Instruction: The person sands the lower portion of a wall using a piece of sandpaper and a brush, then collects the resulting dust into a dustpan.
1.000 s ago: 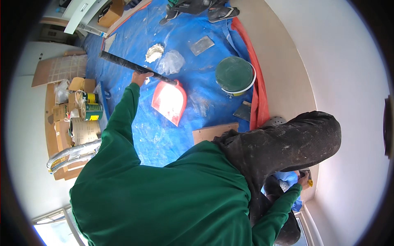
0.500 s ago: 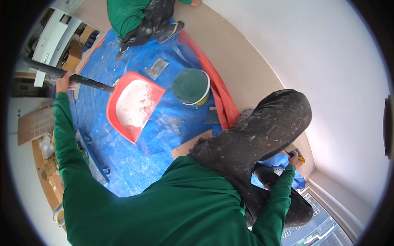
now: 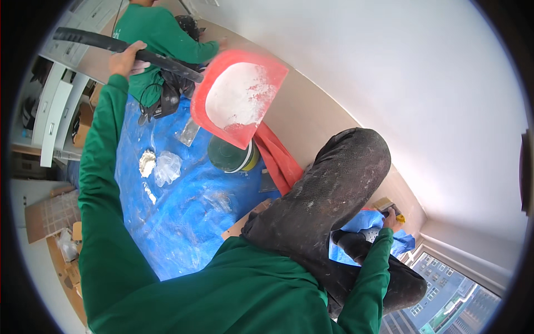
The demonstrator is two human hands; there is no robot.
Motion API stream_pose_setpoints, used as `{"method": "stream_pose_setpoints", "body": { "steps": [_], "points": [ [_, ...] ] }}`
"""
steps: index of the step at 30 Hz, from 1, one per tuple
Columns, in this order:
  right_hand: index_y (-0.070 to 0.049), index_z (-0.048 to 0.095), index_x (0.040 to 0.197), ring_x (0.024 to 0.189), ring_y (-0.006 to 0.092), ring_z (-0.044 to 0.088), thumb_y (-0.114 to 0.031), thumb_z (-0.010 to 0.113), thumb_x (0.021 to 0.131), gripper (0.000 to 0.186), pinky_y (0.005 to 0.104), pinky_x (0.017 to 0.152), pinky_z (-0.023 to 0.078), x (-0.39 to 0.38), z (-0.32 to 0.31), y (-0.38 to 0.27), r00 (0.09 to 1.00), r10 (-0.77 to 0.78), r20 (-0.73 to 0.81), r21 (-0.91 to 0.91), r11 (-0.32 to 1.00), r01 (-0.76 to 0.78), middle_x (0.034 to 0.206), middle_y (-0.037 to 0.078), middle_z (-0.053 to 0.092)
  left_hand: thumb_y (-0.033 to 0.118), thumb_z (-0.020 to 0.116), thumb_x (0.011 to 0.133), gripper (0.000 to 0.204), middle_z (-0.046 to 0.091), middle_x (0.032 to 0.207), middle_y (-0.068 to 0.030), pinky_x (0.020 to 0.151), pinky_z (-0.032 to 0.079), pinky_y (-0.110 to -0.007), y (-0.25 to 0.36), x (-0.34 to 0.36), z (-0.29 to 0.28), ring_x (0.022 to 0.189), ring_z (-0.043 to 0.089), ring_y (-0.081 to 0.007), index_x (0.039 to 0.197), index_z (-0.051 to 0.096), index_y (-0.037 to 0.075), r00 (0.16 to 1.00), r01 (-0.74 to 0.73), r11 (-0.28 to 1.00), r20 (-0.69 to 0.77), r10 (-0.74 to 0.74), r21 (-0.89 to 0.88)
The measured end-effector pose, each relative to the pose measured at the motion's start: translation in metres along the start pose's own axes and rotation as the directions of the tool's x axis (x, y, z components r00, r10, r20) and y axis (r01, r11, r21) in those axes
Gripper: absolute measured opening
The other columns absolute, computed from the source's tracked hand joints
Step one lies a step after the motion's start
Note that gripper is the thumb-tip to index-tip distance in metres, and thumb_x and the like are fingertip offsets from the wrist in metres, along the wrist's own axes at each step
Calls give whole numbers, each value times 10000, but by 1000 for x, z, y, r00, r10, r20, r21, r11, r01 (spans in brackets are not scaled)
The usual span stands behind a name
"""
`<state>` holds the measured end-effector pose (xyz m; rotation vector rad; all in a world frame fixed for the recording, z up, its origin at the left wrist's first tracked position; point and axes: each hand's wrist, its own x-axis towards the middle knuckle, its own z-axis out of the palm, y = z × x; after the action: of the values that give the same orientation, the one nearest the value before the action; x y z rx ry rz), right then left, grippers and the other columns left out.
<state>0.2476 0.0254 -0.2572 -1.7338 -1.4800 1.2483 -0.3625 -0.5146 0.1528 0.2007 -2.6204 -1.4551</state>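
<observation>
Dustpan (image 3: 239,135) red, wht powder (image 3: 233,92) on it, red showing thru in specks; handle (image 3: 162,62) blk. Tarp (image 3: 183,206) brt blue w/ whitish smears. Bucket (image 3: 225,156): dk grn top, wht rim, yel lower side. Sweatshirt (image 3: 239,284) solid grn, co-worker's top (image 3: 167,33) also grn. Trousers (image 3: 339,178) blk w/ pale specks. Plastic bag (image 3: 167,168) milky-clear. Wall (image 3: 423,111) wht.

Dustpan (image 3: 201,107): plastic, smooth, semi-glossy
Handle (image 3: 171,65): dull, scuffed
Powder (image 3: 238,97): matt, clumpy at edge
Tarp (image 3: 178,222): plastic sheet, creased, slight sheen
Trousers (image 3: 334,183): matt cloth, dust-marked
Bag (image 3: 168,168): thin plastic, crinkled
</observation>
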Motion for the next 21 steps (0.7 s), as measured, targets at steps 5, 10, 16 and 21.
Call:
{"method": "stream_pose_setpoints", "body": {
  "steps": [5, 10, 16, 21],
  "points": [
    [-50, 694, 1027, 670, 174, 645, -153, 707, 748, 298, 287, 466, 516, -3, -8, 2, 999, 27, -42, 155, 988, -20, 874, 70, 674, 328, 780, 678, 432, 692, 771, -168, 465, 552, -288, -6, -13, 148, 576, 701, -245, 785, 645, -68, 996, -12, 992, 87, 1, 128],
    [-51, 698, 1040, 689, 172, 657, -149, 702, 768, 289, 279, 490, 534, -2, -9, 3, 996, 40, -82, 172, 985, -25, 894, 84, 682, 331, 766, 693, 463, 691, 764, -171, 460, 559, -301, -9, -27, 243, 583, 705, -255, 801, 638, -102, 977, 0, 988, 210, -33, 157],
    [-58, 708, 1045, 714, 166, 665, -146, 720, 759, 299, 275, 533, 543, -6, 0, -11, 998, 49, -41, 231, 972, -38, 886, 85, 687, 336, 727, 743, 481, 688, 755, -187, 452, 540, -300, -34, -32, 313, 567, 698, -250, 811, 626, -129, 984, -34, 972, 177, -8, 231],
    [-60, 724, 1031, 685, 140, 613, -159, 722, 755, 293, 278, 620, 506, -4, 5, -26, 993, -85, -82, 17, 996, 86, 834, 76, 685, 272, 735, 737, 434, 688, 762, -189, 464, 534, -330, -69, -60, 351, 494, 651, -239, 783, 615, -143, 962, 52, 964, 246, -119, 261]
  ]
}}
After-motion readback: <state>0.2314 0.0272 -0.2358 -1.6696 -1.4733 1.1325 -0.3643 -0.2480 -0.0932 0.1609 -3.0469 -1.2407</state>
